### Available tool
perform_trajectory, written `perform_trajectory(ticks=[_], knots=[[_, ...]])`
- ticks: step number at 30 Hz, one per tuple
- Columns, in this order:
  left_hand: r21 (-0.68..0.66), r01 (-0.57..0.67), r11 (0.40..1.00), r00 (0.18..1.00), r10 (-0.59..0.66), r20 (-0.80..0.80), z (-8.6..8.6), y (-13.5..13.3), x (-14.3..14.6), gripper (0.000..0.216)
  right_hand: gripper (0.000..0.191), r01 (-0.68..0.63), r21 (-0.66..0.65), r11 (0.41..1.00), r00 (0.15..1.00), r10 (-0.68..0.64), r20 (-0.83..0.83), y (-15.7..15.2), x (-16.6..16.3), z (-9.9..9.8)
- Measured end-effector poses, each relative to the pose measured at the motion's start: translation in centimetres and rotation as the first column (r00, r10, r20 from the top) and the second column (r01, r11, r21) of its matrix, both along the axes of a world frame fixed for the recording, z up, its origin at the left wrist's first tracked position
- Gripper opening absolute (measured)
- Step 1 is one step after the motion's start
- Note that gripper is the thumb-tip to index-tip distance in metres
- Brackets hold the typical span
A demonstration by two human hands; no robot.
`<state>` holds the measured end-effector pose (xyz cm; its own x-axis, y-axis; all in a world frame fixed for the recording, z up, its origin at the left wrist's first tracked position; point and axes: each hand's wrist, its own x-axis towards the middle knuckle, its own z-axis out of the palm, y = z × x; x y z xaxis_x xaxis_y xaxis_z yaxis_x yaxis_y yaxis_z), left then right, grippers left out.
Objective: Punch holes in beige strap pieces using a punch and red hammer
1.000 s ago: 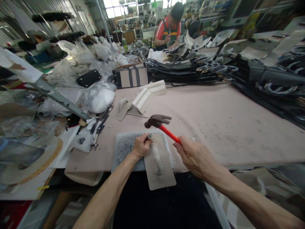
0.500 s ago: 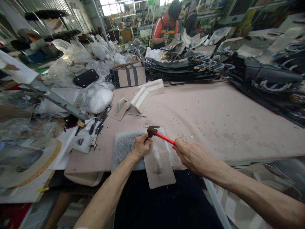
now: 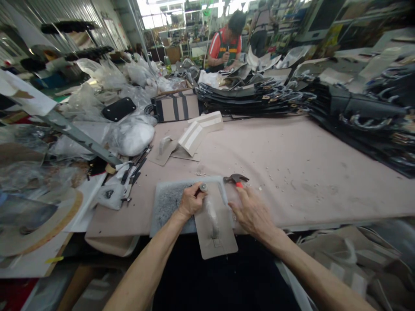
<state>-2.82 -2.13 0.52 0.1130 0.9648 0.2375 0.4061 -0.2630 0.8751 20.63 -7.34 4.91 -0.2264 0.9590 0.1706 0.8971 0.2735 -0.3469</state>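
My left hand is closed around an upright metal punch, its round top end facing up. The punch stands at the upper part of a beige panel, and its lower tip is hidden. A plastic-wrapped handle is fixed on that panel. Beneath lies a worn, dark-speckled whitish pad, and the panel's near end overhangs the table edge. To the right of the panel, my right hand lies over the red grip of a claw hammer, thumb apart from the fingers. The hammer head is low over the tabletop.
Small rivet-like bits are scattered on the table. Further back lie folded beige panels and stacked black bag pieces. Plastic bags and strips crowd the left. Another person works across the table.
The hammer has come off the top of the punch and moved right, down toward the table, with my right hand. My left hand and the panel stay nearly in place.
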Motion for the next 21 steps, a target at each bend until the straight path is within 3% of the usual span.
perform_trajectory(ticks=[3, 6, 13, 17, 21], knots=[[-0.009, -0.010, 1.000, 1.000, 0.010, 0.006, 0.1, -0.1, 0.0, 0.013, 0.042, -0.146, -0.143, 0.979, 0.984, 0.130, -0.120, -1.2, -4.5, 0.6], [-0.026, -0.040, 0.999, 0.999, 0.040, 0.019, 0.0, -0.2, 0.0, 0.013, 0.030, -0.202, -0.301, 0.932, 0.979, 0.198, -0.043, -2.2, -7.6, 0.3], [0.033, -0.051, 0.998, 0.998, 0.050, 0.029, 0.0, -0.8, -0.1, 0.011, 0.040, -0.237, -0.281, 0.930, 0.971, 0.235, -0.041, -2.9, -6.8, -1.2], [-0.106, -0.314, 0.944, 0.895, 0.331, 0.299, -0.2, -0.4, -0.8, 0.016, 0.040, -0.229, -0.302, 0.926, 0.970, 0.191, -0.151, -2.2, -6.2, -1.4], [-0.159, -0.312, 0.937, 0.866, 0.349, 0.357, -0.8, 0.2, -1.4, 0.023, 0.035, -0.097, -0.336, 0.937, 0.890, -0.069, -0.450, -1.2, -4.7, -0.9]])
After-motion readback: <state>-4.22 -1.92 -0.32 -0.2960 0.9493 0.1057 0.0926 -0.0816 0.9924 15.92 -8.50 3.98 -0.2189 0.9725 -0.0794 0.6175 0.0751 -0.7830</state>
